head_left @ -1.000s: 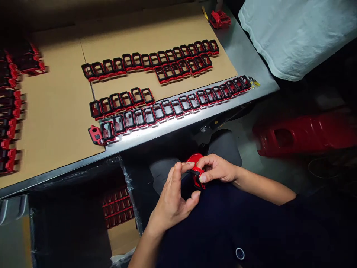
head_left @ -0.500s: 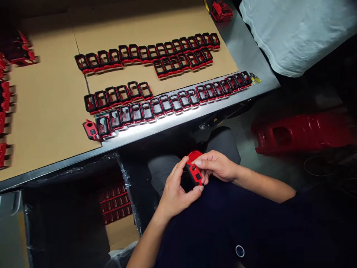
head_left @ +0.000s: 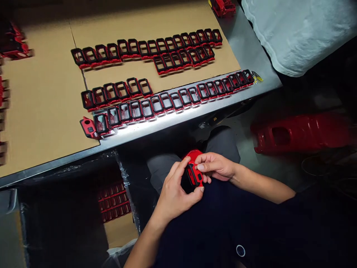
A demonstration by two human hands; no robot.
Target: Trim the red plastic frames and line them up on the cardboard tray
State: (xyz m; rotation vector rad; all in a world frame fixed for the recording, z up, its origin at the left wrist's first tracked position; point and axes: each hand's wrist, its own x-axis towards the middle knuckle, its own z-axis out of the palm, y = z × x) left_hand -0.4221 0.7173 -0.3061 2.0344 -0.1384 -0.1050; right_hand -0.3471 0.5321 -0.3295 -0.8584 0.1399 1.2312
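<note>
Fingers [head_left: 186,168] of the left hand [head_left: 174,193] are closing around a small red-and-black part [head_left: 192,175], thumb pinching it from below; right hand [head_left: 214,166] is grasping the same piece from the far side, fingertips pressing on its top edge. Part is sitting over the lap, below the table edge [head_left: 167,128], well apart from the laid-out pieces.

Change vs a second ago: left fingers were spread off the part then, now they're wrapping it. The piece is also turning in the grip, with the black side now facing the left palm. Reads like the two halves are being pressed together, but I can't tell whether they're seated.

On the cardboard sheet [head_left: 50,111]: rows of black-and-red frames [head_left: 145,50], plus a long row [head_left: 173,100] running along the metal edge. One lone red piece [head_left: 87,127] is lying at that row's left end. Box under the table [head_left: 114,203] is holding more red parts. Red moulded item [head_left: 301,132] is lying on the floor to the right.
</note>
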